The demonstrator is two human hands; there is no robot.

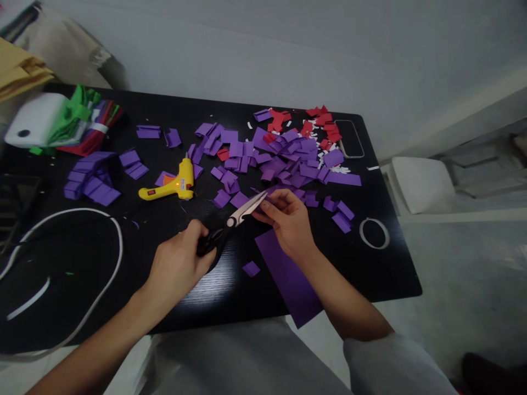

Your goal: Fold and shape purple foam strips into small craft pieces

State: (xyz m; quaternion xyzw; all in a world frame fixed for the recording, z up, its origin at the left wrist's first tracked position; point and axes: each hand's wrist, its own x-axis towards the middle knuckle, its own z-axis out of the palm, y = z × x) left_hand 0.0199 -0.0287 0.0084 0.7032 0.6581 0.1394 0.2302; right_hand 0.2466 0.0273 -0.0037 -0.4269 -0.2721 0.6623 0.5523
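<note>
My left hand (177,260) is closed around the black handles of a pair of scissors (230,222), whose blades point up and right. At the blade tips, my right hand (290,219) pinches a small piece of purple paper (256,190), mostly hidden by the fingers and blades. Below the right wrist lies a larger purple paper sheet (288,280), overhanging the table's near edge. A small purple square (251,269) rests to the left of that sheet. Just beyond both hands spreads a heap of folded purple paper pieces (288,156).
A yellow glue gun (181,184) lies left of the heap. Red paper pieces (325,123) and white scraps sit at the back right, near a clear phone case (349,140). A ring (374,233) lies right; a white cable (119,247) loops at left beside folded purple strips (93,175).
</note>
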